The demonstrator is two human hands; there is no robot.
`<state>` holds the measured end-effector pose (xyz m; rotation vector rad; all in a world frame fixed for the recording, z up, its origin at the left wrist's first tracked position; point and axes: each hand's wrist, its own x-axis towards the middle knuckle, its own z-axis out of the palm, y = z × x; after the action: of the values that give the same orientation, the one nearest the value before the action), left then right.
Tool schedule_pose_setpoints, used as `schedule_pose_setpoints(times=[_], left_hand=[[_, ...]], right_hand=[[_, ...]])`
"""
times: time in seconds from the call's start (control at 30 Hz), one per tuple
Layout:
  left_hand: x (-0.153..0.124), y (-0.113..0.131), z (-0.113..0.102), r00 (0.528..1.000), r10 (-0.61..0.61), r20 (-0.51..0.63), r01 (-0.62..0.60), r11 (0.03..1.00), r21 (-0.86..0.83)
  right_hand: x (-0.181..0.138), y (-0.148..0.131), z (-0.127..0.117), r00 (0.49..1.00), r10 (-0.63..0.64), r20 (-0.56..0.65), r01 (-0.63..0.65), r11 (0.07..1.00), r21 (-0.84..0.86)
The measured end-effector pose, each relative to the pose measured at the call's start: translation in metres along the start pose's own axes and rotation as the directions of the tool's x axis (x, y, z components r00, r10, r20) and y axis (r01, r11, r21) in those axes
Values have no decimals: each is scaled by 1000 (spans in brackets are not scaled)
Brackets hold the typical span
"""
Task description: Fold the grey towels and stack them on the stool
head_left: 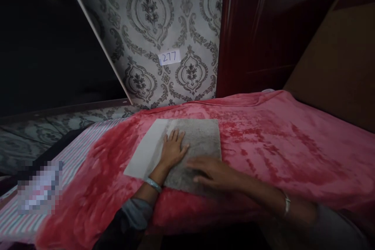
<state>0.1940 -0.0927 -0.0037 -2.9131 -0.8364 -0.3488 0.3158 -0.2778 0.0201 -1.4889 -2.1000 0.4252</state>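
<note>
A grey piece (202,136) that looks like cloth lies flat on the red blanket (252,148). Along its left side shows a white sheet (146,146), with a paler grey band where the two meet. My left hand (172,148) lies flat across that band and the grey piece, fingers and thumb spread. Over the lower right part of the grey piece is my right hand (215,172), slightly blurred, its fingers stretched toward the left and its thumb apart. Whether it touches the surface I cannot tell. Neither hand has anything in its grasp.
Striped bedding (79,156) shows left of the blanket. A large dark screen (52,47) stands at upper left. Patterned wallpaper (187,15) bears a label (169,57) reading 277. A dark red door (249,35) and a brown panel (340,54) are at right.
</note>
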Motion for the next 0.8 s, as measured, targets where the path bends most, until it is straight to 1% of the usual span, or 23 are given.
schedule_pose_setpoints(times=[0.07, 0.13, 0.2, 0.27, 0.37, 0.43, 0.5, 0.6, 0.67, 0.73, 0.8], left_hand=[[0, 0, -1, 1000, 3, 1, -3, 1000, -10], [-1, 1, -2, 1000, 0, -3, 0, 1000, -19], [-1, 1, -2, 1000, -2, -14, 1, 1000, -21], [-1, 1, -2, 1000, 5, -23, -6, 1000, -20], [-1, 0, 0, 999, 16, -38, -17, 1000, -23], [-1, -1, 1, 999, 19, -44, -21, 999, -33], [-1, -1, 1, 999, 13, -44, -14, 999, -44], [-2, 1, 0, 999, 1, -51, -4, 998, -57], [-3, 1, -1, 998, -1, -58, -4, 997, -75], [-3, 0, 0, 998, -14, -66, 6, 992, -123], [-3, -4, 4, 993, -62, -97, 40, 977, -210]], right_hand=[[31, 15, -14, 989, 87, -122, -103, 986, -131], [59, 34, -21, 962, 195, -192, -242, 933, -265], [77, 56, -21, 933, 298, -201, -353, 866, -354], [83, 74, -16, 916, 355, -188, -401, 823, -403], [78, 94, -8, 910, 361, -205, -415, 803, -428], [72, 102, -9, 890, 387, -242, -456, 778, -432], [64, 108, -12, 853, 442, -279, -522, 738, -428], [53, 116, -18, 782, 533, -323, -623, 667, -409], [45, 120, -22, 748, 579, -325, -663, 632, -400], [39, 122, -26, 735, 606, -304, -675, 618, -403], [38, 122, -33, 723, 636, -271, -684, 602, -411]])
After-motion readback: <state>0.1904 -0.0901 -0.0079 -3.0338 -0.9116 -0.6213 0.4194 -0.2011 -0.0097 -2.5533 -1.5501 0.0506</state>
